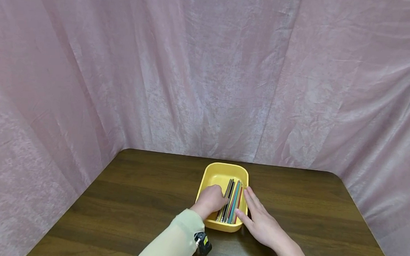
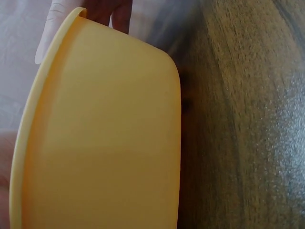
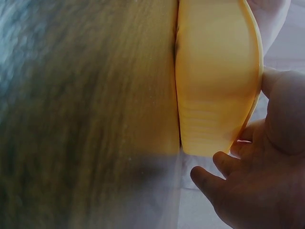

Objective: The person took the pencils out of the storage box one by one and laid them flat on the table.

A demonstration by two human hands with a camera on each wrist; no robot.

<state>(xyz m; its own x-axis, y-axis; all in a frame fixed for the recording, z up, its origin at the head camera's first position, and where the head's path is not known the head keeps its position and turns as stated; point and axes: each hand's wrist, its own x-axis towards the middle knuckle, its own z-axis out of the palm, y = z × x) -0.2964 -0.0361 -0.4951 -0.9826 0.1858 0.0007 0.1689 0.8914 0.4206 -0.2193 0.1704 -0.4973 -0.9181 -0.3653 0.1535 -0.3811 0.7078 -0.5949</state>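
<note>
A yellow plastic bin (image 1: pixel 223 169) stands on the table. Several slim pencil-like sticks (image 1: pixel 234 198), black, teal, red and pale, lie side by side lengthwise along its right part. My left hand (image 1: pixel 211 199) reaches over the left wall into the bin, its thumb side against the leftmost sticks; its fingertips are hidden. On the right, my right hand (image 1: pixel 264 226) lies along the bin's right rim with fingers stretched out and thumb at the rim. In the right wrist view, the fingers of the right hand (image 3: pixel 257 167) spread beside the bin's outer wall (image 3: pixel 217 81).
The brown wood-grain table (image 1: pixel 142 195) has its far edge just behind the bin. Pink curtains (image 1: pixel 209 72) hang behind and on both sides. A small black camera (image 1: pixel 202 243) is strapped at the left wrist.
</note>
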